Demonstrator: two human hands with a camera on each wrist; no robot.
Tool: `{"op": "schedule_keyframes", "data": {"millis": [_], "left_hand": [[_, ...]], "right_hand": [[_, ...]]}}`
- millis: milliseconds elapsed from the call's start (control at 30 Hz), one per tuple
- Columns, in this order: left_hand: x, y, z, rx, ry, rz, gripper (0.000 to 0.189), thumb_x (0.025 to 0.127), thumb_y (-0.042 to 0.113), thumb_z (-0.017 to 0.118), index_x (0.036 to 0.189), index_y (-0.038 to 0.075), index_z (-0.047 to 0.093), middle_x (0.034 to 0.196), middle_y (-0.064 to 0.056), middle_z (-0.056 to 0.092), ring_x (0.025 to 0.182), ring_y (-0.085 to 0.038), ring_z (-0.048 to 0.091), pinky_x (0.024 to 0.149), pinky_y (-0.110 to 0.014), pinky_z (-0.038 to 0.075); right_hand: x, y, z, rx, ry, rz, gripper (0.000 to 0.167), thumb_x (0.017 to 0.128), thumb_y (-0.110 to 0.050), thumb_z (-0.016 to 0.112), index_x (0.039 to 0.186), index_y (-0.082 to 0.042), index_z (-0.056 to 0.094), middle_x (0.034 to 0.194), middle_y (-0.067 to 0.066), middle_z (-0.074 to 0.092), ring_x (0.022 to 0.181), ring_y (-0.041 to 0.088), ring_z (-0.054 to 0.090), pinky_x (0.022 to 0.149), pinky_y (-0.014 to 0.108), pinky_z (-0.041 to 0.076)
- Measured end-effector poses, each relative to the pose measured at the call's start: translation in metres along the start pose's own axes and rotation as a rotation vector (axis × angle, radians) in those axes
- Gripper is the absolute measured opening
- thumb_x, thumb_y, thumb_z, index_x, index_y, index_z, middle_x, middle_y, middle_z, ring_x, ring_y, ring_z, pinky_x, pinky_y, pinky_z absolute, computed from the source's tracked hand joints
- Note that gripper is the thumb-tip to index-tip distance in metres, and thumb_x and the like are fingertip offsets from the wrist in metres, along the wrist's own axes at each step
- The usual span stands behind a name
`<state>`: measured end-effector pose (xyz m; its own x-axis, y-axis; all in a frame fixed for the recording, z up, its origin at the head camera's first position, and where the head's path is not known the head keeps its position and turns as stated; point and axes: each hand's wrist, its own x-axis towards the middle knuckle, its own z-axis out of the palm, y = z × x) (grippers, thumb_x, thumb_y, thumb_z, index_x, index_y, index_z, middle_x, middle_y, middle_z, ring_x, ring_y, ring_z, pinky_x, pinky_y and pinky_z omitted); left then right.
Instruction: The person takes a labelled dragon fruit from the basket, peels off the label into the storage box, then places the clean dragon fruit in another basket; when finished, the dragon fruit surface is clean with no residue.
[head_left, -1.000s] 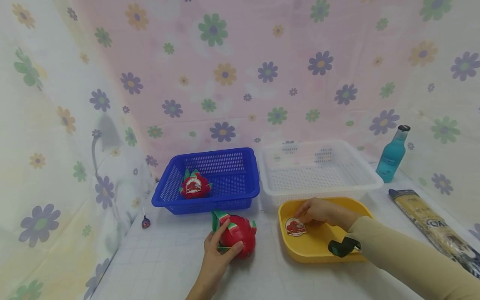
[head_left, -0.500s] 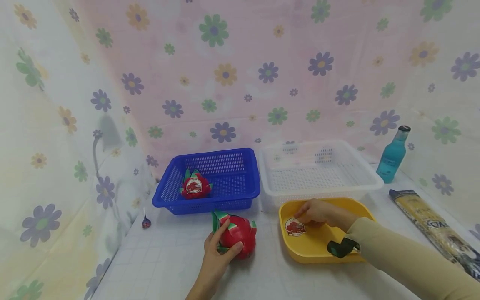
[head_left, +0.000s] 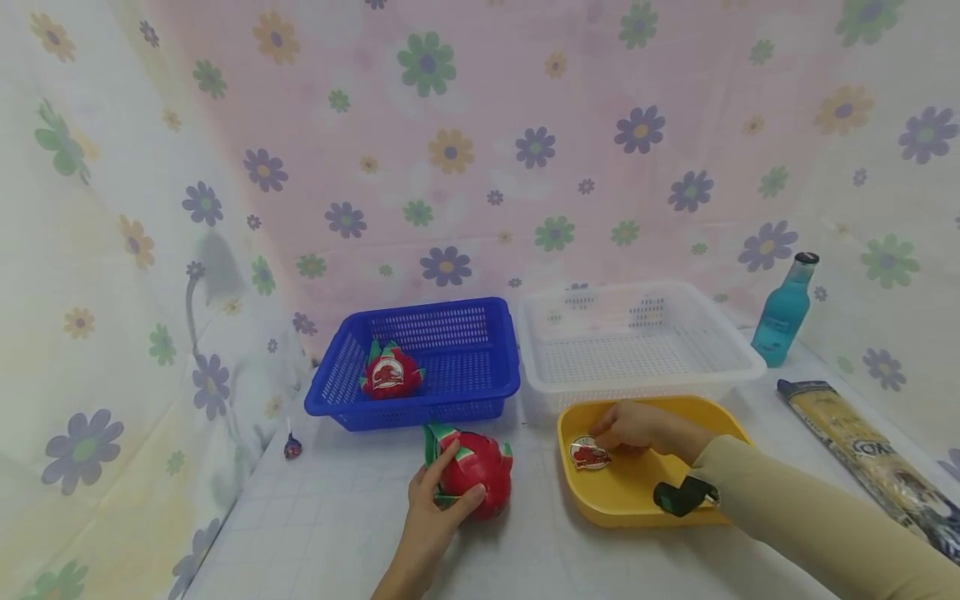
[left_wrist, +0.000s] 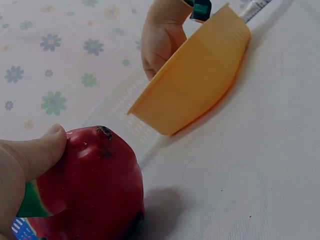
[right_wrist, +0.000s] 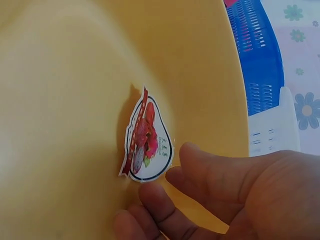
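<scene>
My left hand (head_left: 433, 523) grips a red dragon fruit (head_left: 483, 475) with green-tipped scales on the white tabletop, thumb and fingers on either side. Its glossy skin and dark blossom end show in the left wrist view, beside the left thumb (left_wrist: 42, 150). Inside a yellow basin (head_left: 600, 502), my right hand (head_left: 641, 427) pinches the edge of a white paper label (head_left: 588, 452) printed with a dragon fruit. In the right wrist view the label (right_wrist: 147, 140) stands tilted, casting a shadow on the basin's inside, with the thumb and fingertips at its lower right edge.
A blue basket (head_left: 420, 407) behind holds another labelled dragon fruit (head_left: 391, 372). Next to it stands a white basket (head_left: 637, 379). A blue bottle (head_left: 783, 317) and a long pasta packet (head_left: 862, 454) are at right. A small lollipop (head_left: 292, 447) lies at far left.
The label in my right hand has tilted slightly and looks flatter in the head view. My left hand and its dragon fruit have stayed in place.
</scene>
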<state>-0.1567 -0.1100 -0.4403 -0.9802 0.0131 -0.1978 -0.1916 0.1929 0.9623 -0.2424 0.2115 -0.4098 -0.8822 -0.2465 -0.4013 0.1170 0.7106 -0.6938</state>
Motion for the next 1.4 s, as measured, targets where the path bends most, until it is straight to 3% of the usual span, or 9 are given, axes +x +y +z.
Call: {"op": "schedule_keyframes", "data": {"millis": [233, 367, 533, 667, 867, 967, 1133, 1233, 1400], "left_hand": [[0.0, -0.003, -0.006, -0.037, -0.058, -0.027, 0.08, 0.084, 0.038, 0.077, 0.152, 0.036, 0.035, 0.157, -0.026, 0.001, 0.138, -0.058, 0.017, 0.1, -0.06, 0.048], [0.001, -0.005, -0.011, -0.034, -0.096, -0.037, 0.08, 0.083, 0.04, 0.078, 0.151, 0.038, 0.036, 0.158, -0.026, 0.0, 0.138, -0.058, 0.015, 0.1, -0.059, 0.049], [-0.002, -0.005, -0.022, -0.003, -0.159, -0.057, 0.079, 0.082, 0.041, 0.078, 0.15, 0.039, 0.038, 0.159, -0.024, 0.003, 0.138, -0.058, 0.015, 0.098, -0.057, 0.052], [-0.005, -0.006, -0.029, 0.015, -0.224, -0.09, 0.079, 0.08, 0.042, 0.079, 0.149, 0.04, 0.04, 0.16, -0.025, 0.006, 0.137, -0.057, 0.015, 0.096, -0.056, 0.053], [-0.009, -0.004, -0.035, 0.031, -0.336, -0.127, 0.071, 0.085, 0.038, 0.076, 0.147, 0.041, 0.042, 0.16, -0.025, 0.009, 0.134, -0.056, 0.019, 0.096, -0.06, 0.051], [-0.011, -0.001, -0.035, 0.047, -0.369, -0.126, 0.074, 0.085, 0.039, 0.076, 0.148, 0.044, 0.038, 0.159, -0.023, 0.012, 0.133, -0.055, 0.023, 0.095, -0.059, 0.051], [-0.012, 0.0, -0.032, 0.055, -0.378, -0.118, 0.084, 0.083, 0.042, 0.076, 0.152, 0.045, 0.028, 0.158, -0.023, 0.015, 0.132, -0.054, 0.028, 0.093, -0.056, 0.054], [-0.011, 0.0, -0.03, 0.045, -0.378, -0.117, 0.083, 0.083, 0.042, 0.076, 0.152, 0.045, 0.029, 0.157, -0.022, 0.016, 0.131, -0.054, 0.029, 0.091, -0.055, 0.055], [-0.01, -0.002, -0.022, 0.002, -0.393, -0.101, 0.08, 0.085, 0.038, 0.076, 0.151, 0.043, 0.031, 0.157, -0.021, 0.021, 0.133, -0.052, 0.031, 0.092, -0.054, 0.056]], "right_hand": [[-0.006, -0.001, -0.006, 0.007, 0.0, -0.008, 0.041, 0.089, -0.017, 0.068, 0.126, 0.0, 0.065, 0.079, 0.001, 0.058, 0.071, 0.017, 0.052, 0.064, 0.027, 0.047], [-0.016, -0.002, -0.018, 0.046, -0.012, -0.016, 0.041, 0.091, -0.017, 0.066, 0.128, -0.001, 0.064, 0.095, 0.008, 0.063, 0.086, 0.021, 0.058, 0.078, 0.036, 0.056], [-0.028, 0.002, -0.038, 0.091, -0.011, -0.05, 0.044, 0.093, -0.023, 0.065, 0.132, -0.003, 0.061, 0.115, 0.015, 0.065, 0.098, 0.025, 0.06, 0.087, 0.041, 0.058], [-0.037, 0.012, -0.055, 0.14, 0.036, -0.077, 0.051, 0.095, -0.031, 0.064, 0.136, -0.003, 0.056, 0.125, 0.02, 0.063, 0.104, 0.028, 0.062, 0.091, 0.041, 0.058], [-0.053, 0.035, -0.074, 0.169, 0.142, -0.051, 0.061, 0.097, -0.039, 0.06, 0.14, 0.002, 0.048, 0.132, 0.024, 0.059, 0.108, 0.028, 0.065, 0.095, 0.042, 0.056], [-0.059, 0.049, -0.083, 0.211, 0.198, -0.01, 0.064, 0.099, -0.041, 0.057, 0.141, 0.003, 0.04, 0.132, 0.027, 0.056, 0.106, 0.026, 0.066, 0.094, 0.041, 0.057], [-0.066, 0.068, -0.097, 0.359, 0.235, 0.063, 0.083, 0.1, -0.046, 0.052, 0.154, 0.001, 0.009, 0.138, 0.034, 0.047, 0.101, 0.021, 0.069, 0.091, 0.036, 0.058], [-0.066, 0.075, -0.104, 0.452, 0.232, 0.077, 0.094, 0.098, -0.049, 0.053, 0.156, -0.003, -0.005, 0.132, 0.03, 0.051, 0.099, 0.018, 0.07, 0.09, 0.034, 0.059], [-0.064, 0.079, -0.107, 0.569, 0.218, 0.081, 0.099, 0.095, -0.048, 0.059, 0.157, -0.009, -0.008, 0.119, 0.008, 0.058, 0.098, 0.014, 0.069, 0.09, 0.031, 0.058]]}}
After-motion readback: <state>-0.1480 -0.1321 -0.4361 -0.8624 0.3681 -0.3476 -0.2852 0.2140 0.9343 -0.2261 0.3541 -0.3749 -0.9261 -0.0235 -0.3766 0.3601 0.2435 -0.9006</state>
